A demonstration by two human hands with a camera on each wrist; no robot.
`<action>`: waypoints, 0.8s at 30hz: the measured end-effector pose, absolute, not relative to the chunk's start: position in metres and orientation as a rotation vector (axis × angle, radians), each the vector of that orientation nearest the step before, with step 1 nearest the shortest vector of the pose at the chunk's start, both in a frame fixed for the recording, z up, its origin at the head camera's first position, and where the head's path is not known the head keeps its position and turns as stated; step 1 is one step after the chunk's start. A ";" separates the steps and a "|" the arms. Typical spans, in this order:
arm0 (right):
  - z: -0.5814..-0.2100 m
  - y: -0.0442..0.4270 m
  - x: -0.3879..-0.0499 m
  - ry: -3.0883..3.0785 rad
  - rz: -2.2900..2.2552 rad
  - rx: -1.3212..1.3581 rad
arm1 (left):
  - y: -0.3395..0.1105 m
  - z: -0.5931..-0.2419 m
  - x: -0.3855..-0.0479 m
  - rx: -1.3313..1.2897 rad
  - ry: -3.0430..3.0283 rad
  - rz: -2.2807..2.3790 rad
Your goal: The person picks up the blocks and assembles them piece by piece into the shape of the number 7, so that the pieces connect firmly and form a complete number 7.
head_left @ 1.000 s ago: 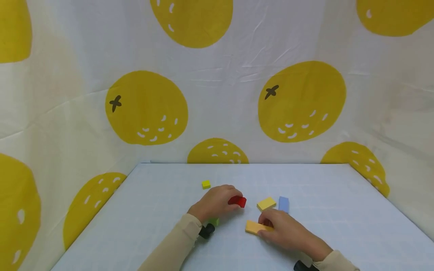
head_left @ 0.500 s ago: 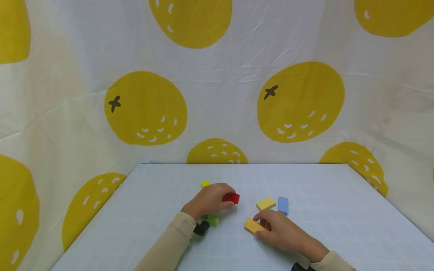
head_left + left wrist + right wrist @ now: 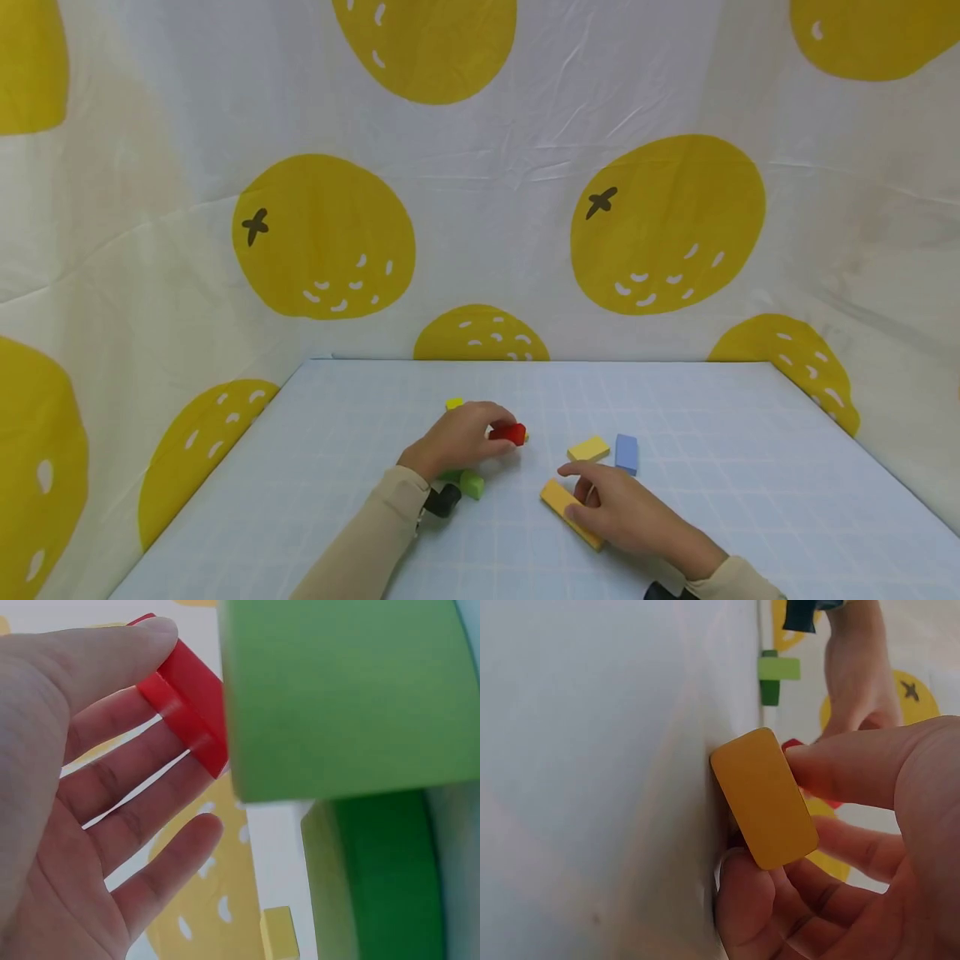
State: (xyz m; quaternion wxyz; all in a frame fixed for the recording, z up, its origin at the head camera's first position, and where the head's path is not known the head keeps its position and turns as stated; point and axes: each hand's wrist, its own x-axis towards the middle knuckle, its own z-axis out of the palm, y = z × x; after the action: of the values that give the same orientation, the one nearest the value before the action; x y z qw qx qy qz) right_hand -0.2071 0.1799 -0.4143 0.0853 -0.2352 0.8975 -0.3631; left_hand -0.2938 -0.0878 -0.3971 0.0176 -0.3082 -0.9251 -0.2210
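My left hand [image 3: 457, 437] pinches a red block [image 3: 510, 434] between thumb and fingertips; the left wrist view shows its red face [image 3: 187, 697] under the thumb, little finger apart. A sliver of orange-yellow shows just past its end. Below that wrist lie a light green block [image 3: 472, 484] and a darker green one [image 3: 450, 476], partly hidden. My right hand [image 3: 626, 512] holds an orange rectangular block [image 3: 562, 502] low at the table, thumb on its upper edge, other fingers curled on the far side. Its end [image 3: 765, 799] faces the right wrist camera; the index finger lifts away.
Beyond my right hand lie a pale yellow block [image 3: 588, 449] and a blue block [image 3: 626, 454]. A small bright yellow cube [image 3: 454, 403] sits behind my left hand. The white gridded table [image 3: 337, 433] ends at a hanging cloth [image 3: 491, 208] printed with yellow fruit.
My left hand has drawn back left with the red block, uncovering more of the green blocks. Under my right hand the orange block has turned, its near end swinging toward me.
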 end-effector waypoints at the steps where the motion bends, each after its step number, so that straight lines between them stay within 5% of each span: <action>1: -0.414 0.180 -0.207 2.677 -1.087 -0.702 | -0.088 -0.398 -0.295 -0.956 -2.876 -0.695; 24: -0.417 0.172 -0.217 2.472 -1.394 -0.428 | -0.094 -0.387 -0.295 -0.834 -2.915 -0.927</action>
State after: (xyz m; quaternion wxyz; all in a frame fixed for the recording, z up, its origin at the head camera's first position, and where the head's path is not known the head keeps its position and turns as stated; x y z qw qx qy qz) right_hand -0.2174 0.1725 -0.4170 0.1351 -0.1476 0.8534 -0.4812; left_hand -0.2947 -0.0940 -0.3875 -0.0142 -0.2629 -0.9194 -0.2923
